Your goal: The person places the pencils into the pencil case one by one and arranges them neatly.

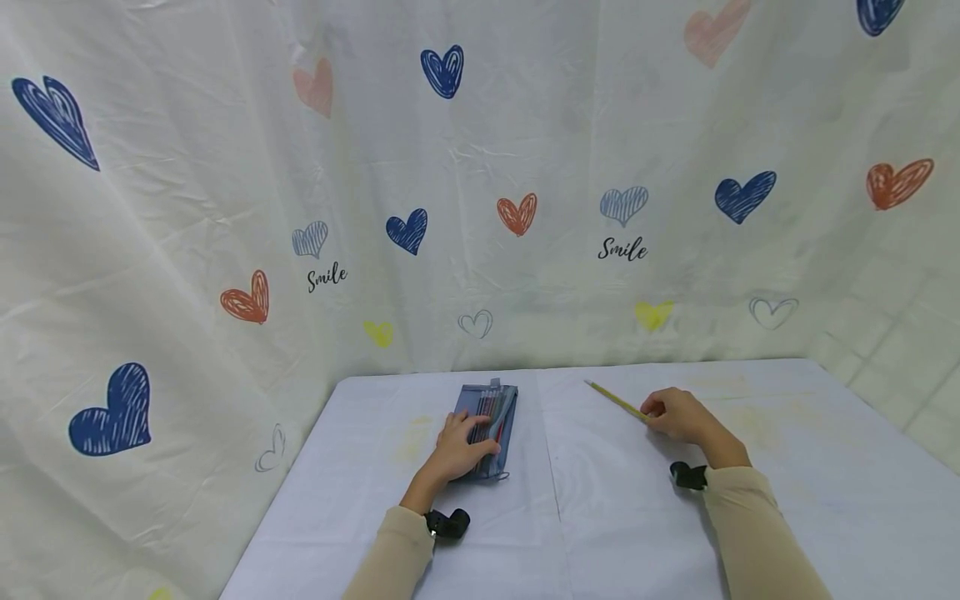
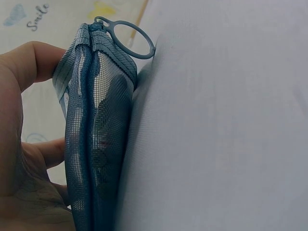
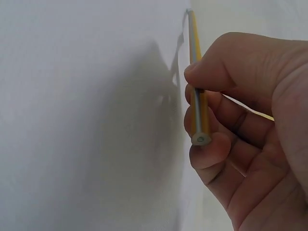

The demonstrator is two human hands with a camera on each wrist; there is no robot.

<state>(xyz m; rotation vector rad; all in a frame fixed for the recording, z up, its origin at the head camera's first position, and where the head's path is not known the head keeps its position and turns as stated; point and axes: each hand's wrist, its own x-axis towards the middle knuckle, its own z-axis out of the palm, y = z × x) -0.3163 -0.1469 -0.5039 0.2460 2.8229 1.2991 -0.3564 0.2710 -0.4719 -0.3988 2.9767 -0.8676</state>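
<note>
A blue zippered mesh pencil case (image 1: pixel 508 408) lies flat on the table, and several long slim items show on its top side. My left hand (image 1: pixel 459 446) rests over it from above, fingers spread and lightly bent. In the left wrist view the thumb touches the case (image 2: pixel 110 96) near its zip end, with a ring pull (image 2: pixel 133 41) sticking out. To the right, my right hand (image 1: pixel 678 415) pinches a yellow pencil (image 1: pixel 615 396) between thumb and fingers. The right wrist view shows the pencil (image 3: pixel 194 38) with a grey stripe and a flat near end, its far end pointing away.
A white cloth covers the table (image 1: pixel 600 517). Behind it hangs a white curtain (image 1: pixel 555 300) printed with hearts and the word Smile. Dark wrist cameras sit on both wrists, below beige sleeves (image 1: pixel 757 525).
</note>
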